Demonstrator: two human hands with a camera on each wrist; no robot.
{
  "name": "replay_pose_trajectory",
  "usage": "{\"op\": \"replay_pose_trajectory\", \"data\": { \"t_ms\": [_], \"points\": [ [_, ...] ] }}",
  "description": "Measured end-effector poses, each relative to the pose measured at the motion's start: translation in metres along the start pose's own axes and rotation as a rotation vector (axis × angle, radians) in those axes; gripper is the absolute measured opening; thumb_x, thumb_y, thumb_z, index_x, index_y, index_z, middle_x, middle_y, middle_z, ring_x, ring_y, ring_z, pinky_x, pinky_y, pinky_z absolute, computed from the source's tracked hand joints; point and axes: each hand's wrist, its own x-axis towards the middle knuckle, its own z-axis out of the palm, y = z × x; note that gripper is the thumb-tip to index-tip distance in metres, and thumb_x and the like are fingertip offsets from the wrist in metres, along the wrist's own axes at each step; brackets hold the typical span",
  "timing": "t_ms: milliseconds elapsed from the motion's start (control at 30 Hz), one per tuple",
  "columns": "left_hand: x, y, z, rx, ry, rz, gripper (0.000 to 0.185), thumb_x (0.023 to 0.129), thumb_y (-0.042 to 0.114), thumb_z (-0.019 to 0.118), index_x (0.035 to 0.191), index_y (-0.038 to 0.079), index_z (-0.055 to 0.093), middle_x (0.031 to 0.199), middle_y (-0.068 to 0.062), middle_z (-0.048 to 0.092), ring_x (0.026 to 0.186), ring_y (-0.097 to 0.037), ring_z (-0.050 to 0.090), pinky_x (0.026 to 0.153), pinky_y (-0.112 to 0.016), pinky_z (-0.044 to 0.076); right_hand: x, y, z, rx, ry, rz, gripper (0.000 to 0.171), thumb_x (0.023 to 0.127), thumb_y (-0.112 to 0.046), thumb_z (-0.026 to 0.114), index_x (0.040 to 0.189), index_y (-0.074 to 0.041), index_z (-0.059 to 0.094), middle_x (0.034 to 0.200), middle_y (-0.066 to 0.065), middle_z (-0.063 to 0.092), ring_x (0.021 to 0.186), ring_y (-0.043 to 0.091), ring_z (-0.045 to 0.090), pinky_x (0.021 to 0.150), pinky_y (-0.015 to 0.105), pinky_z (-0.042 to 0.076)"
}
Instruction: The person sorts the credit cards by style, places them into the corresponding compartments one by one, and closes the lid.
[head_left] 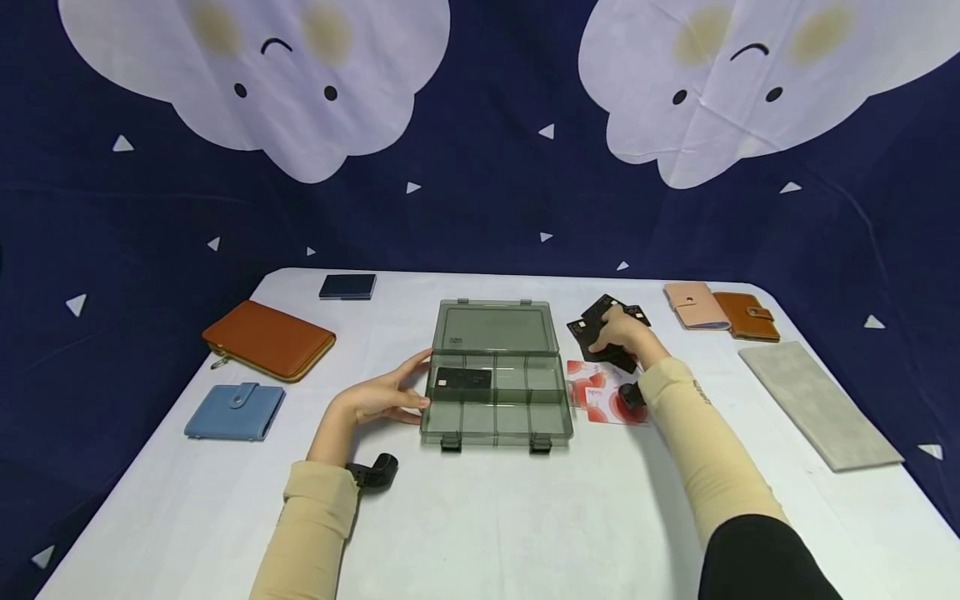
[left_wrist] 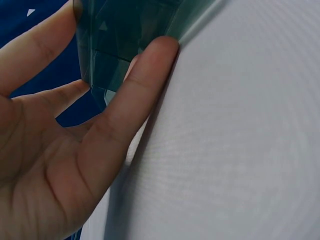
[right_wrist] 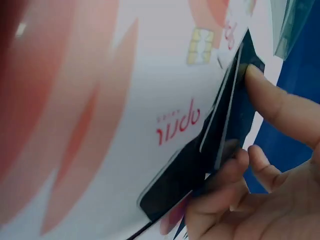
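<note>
An open smoky clear compartment box (head_left: 495,435) sits mid-table, its lid (head_left: 497,329) laid back. One black card (head_left: 463,379) lies in its back-left compartment. My left hand (head_left: 390,396) rests against the box's left side with fairly straight fingers; in the left wrist view the left hand (left_wrist: 117,50) brackets the box corner (left_wrist: 125,25). Right of the box, my right hand (head_left: 618,333) grips fanned black cards (head_left: 592,317). Up close the right hand (right_wrist: 250,120) pinches the black cards (right_wrist: 225,125) above a red-and-white card (right_wrist: 150,90). More red-and-white cards (head_left: 596,396) lie beside the box.
On the white table (head_left: 480,517), an orange zip wallet (head_left: 268,339), a blue wallet (head_left: 235,412) and a navy card holder (head_left: 347,286) lie at left. A pink wallet (head_left: 693,305), a brown wallet (head_left: 746,316) and a grey felt pouch (head_left: 817,404) lie at right.
</note>
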Motion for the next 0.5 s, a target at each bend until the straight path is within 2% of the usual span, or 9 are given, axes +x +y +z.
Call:
{"op": "replay_pose_trajectory", "data": {
  "t_ms": [67, 167, 233, 267, 333, 400, 500],
  "points": [
    [0.0, 0.0, 0.0, -0.002, -0.001, -0.002, 0.091, 0.088, 0.0, 0.058, 0.149, 0.023, -0.004, 0.154, -0.012, -0.009, 0.086, -0.014, 0.057, 0.088, -0.046, 0.05, 0.002, 0.004, -0.002, 0.029, 0.007, -0.031, 0.087, 0.069, -0.019, 0.081, 0.134, 0.002, 0.026, 0.134, 0.027, 0.026, 0.114, 0.037, 0.038, 0.087, 0.051, 0.046],
    [0.0, 0.001, 0.0, -0.007, -0.006, -0.001, 0.091, 0.088, 0.0, 0.058, 0.149, 0.022, -0.005, 0.153, -0.013, -0.01, 0.086, -0.014, 0.057, 0.088, -0.046, 0.05, 0.024, 0.022, -0.004, 0.03, 0.071, -0.083, 0.08, 0.061, -0.02, 0.086, 0.121, 0.003, 0.039, 0.12, 0.025, 0.039, 0.099, 0.033, 0.046, 0.074, 0.046, 0.05],
    [0.0, 0.001, 0.0, -0.01, 0.0, -0.007, 0.091, 0.087, -0.001, 0.058, 0.15, 0.023, -0.004, 0.154, -0.011, -0.01, 0.086, -0.014, 0.057, 0.088, -0.046, 0.05, 0.035, 0.03, -0.006, 0.049, 0.079, -0.101, 0.072, 0.061, -0.02, 0.085, 0.118, 0.0, 0.046, 0.117, 0.02, 0.045, 0.097, 0.031, 0.05, 0.075, 0.044, 0.05],
    [0.0, 0.001, 0.0, -0.009, -0.001, -0.005, 0.091, 0.087, -0.001, 0.058, 0.149, 0.023, -0.004, 0.154, -0.011, -0.01, 0.086, -0.014, 0.057, 0.088, -0.045, 0.051, 0.044, 0.037, -0.006, 0.05, 0.092, -0.129, 0.066, 0.063, -0.021, 0.085, 0.113, 0.0, 0.048, 0.111, 0.019, 0.048, 0.091, 0.029, 0.051, 0.07, 0.041, 0.05],
    [-0.001, 0.001, 0.001, -0.008, 0.002, -0.003, 0.091, 0.087, -0.001, 0.058, 0.149, 0.023, -0.004, 0.154, -0.011, -0.01, 0.086, -0.014, 0.057, 0.087, -0.045, 0.051, 0.054, 0.045, -0.008, 0.074, 0.084, -0.189, 0.055, 0.07, -0.023, 0.081, 0.11, 0.0, 0.051, 0.107, 0.018, 0.05, 0.087, 0.028, 0.051, 0.068, 0.039, 0.049],
    [-0.001, 0.001, 0.0, -0.008, 0.002, -0.002, 0.091, 0.087, -0.002, 0.058, 0.149, 0.023, -0.004, 0.154, -0.011, -0.01, 0.085, -0.014, 0.057, 0.087, -0.045, 0.051, 0.057, 0.05, -0.011, 0.14, 0.061, -0.246, 0.045, 0.077, -0.022, 0.075, 0.112, -0.003, 0.054, 0.109, 0.016, 0.052, 0.09, 0.026, 0.051, 0.072, 0.039, 0.048],
    [-0.001, 0.001, 0.0, -0.01, 0.0, 0.0, 0.091, 0.087, -0.002, 0.057, 0.149, 0.023, -0.004, 0.154, -0.012, -0.01, 0.086, -0.014, 0.057, 0.087, -0.046, 0.051, 0.045, 0.041, -0.013, 0.217, 0.075, -0.312, 0.033, 0.083, -0.021, 0.069, 0.111, -0.007, 0.057, 0.107, 0.01, 0.056, 0.092, 0.022, 0.051, 0.074, 0.036, 0.046]
  ]
}}
